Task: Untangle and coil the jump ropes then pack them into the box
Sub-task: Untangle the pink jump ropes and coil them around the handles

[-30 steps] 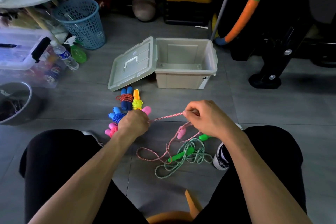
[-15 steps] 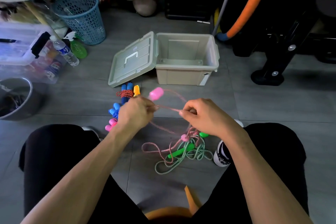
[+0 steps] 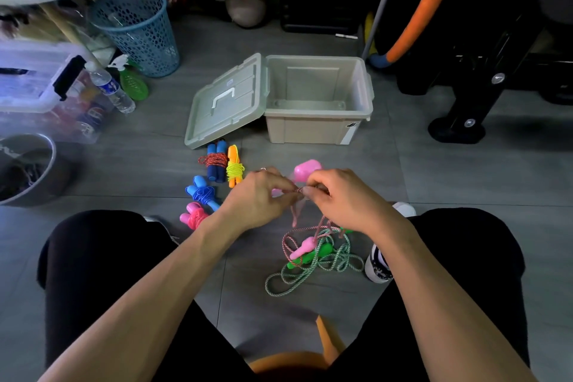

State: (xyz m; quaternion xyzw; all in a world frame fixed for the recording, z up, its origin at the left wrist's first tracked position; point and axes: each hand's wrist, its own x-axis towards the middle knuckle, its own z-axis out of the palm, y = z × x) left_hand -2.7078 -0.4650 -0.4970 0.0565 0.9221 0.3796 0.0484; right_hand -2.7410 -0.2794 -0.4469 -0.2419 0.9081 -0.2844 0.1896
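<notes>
Pink jump rope (image 3: 302,228) pinched by fingers of left hand (image 3: 259,197) and right hand (image 3: 339,198); no writing legible

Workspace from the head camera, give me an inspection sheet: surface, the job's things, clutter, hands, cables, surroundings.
Surface: grey tiled floor.
Job's things: beige box open and empty, its lid leaning against its left side; four coiled ropes on the floor: dark blue-handled, orange-handled, blue, pink; pink rope and green rope tangled together.
Clutter: water bottle, green spray bottle.
Hands: left hand and right hand both pinch the pink rope's cord, one pink handle raised behind them.
Cables: nothing seen.
Surroundings: blue basket, clear storage bin, grey bowl.
</notes>
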